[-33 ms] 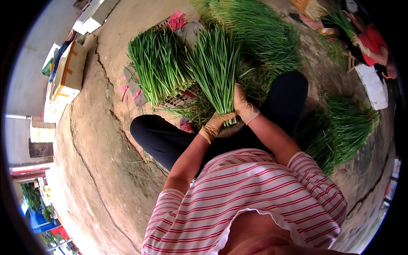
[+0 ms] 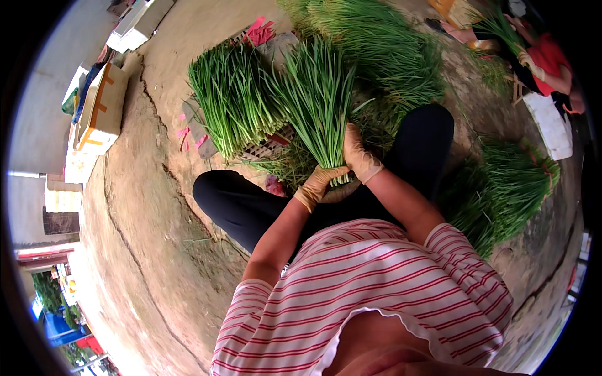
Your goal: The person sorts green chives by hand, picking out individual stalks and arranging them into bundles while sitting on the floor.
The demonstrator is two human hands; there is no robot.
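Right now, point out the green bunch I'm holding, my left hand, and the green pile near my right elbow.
Green bunch (image 2: pixel 321 100): head view, on its leaves.
Left hand (image 2: pixel 316 183): head view, on the glove's back.
Green pile (image 2: pixel 505 191): head view, among its leaves.

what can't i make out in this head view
All in the head view:
Left hand: fingers underneath, hidden by the held green bunch.
Crate: mostly covered by stacked green stalks.
Co-worker: partly cut off by the dark lens rim.
Distant things at lower left: too small and blurred.
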